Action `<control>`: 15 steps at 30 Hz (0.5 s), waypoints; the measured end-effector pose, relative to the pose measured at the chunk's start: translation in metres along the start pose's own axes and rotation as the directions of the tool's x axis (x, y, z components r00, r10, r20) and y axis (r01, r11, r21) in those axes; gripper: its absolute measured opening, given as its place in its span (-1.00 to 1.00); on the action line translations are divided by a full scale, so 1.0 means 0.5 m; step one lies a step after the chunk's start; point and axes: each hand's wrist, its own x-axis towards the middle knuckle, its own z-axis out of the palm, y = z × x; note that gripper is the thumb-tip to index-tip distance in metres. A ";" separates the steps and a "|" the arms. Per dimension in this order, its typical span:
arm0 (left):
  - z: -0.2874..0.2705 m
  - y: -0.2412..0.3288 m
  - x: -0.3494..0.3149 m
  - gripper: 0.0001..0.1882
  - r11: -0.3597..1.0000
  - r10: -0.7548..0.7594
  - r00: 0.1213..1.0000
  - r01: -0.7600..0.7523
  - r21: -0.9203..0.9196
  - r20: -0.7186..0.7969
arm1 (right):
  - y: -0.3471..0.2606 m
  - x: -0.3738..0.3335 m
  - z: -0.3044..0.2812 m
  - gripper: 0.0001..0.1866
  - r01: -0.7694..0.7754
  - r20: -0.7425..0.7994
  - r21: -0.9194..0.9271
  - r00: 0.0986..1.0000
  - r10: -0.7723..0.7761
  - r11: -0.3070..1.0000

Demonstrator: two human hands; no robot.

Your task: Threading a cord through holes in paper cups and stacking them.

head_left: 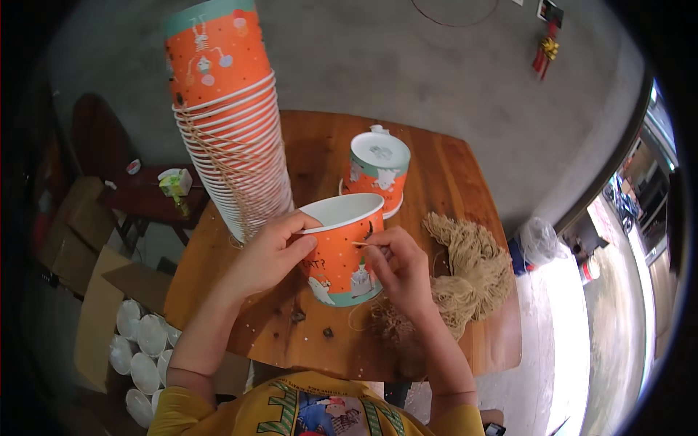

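The wooden table (443, 163), bare grey wall (407, 73), cup stack (236, 152) and twine (476, 265) suggest a home room used as a workshop.

I'm rocking a yellow tee (243, 410), short sleeves (178, 413), with a blue-and-red picture (327, 414) between green-and-white patterned bands (280, 408) (pretty loud, tbh). Left hand (273, 251) and right hand (401, 270) are both bare.

Orange cup (338, 251): dark lettering, partly covered | yellow shirt (320, 407): green lettering

Brown wooden table (316, 156), 1 tall stack of upturned orange cups (229, 145), separate upturned cup (382, 158), tan twine (474, 269) at right
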 end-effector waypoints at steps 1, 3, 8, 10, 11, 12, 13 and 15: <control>-0.007 0.003 -0.003 -0.87 1.000 0.005 1.000 -0.005 0.001 -0.018 | -0.006 0.019 -0.004 -0.92 0.034 0.006 -0.015 0.999 -0.034 0.999; -0.016 0.004 -0.010 -0.86 0.999 -0.021 0.999 0.020 -0.033 -0.028 | -0.016 0.058 -0.004 -0.94 0.174 -0.042 -0.058 0.983 -0.176 0.983; -0.019 -0.013 -0.019 -0.86 0.998 -0.041 0.997 0.037 -0.058 -0.069 | -0.007 0.146 -0.002 -0.94 0.055 -0.252 0.425 0.966 0.060 0.904; -0.018 -0.027 -0.021 -0.86 0.976 -0.091 0.993 0.075 -0.204 -0.074 | 0.003 0.162 0.008 -0.93 0.036 -0.253 0.412 0.964 0.077 0.910; -0.016 -0.035 -0.023 -0.86 0.976 -0.091 0.993 0.074 -0.206 -0.073 | 0.013 0.167 0.018 -0.93 0.024 -0.243 0.413 0.966 0.085 0.910; -0.015 -0.042 -0.025 -0.85 0.971 -0.091 0.993 0.070 -0.226 -0.080 | 0.033 0.163 0.027 -0.92 0.012 -0.213 0.363 0.975 0.071 0.932; -0.014 -0.049 -0.025 -0.85 0.966 -0.096 0.992 0.071 -0.247 -0.088 | 0.045 0.157 0.041 -0.91 -0.014 -0.174 0.360 0.981 0.082 0.933; -0.012 -0.055 -0.018 -0.85 0.958 -0.095 0.993 0.071 -0.278 -0.073 | 0.061 0.152 0.057 -0.90 -0.075 -0.062 0.390 0.992 0.108 0.918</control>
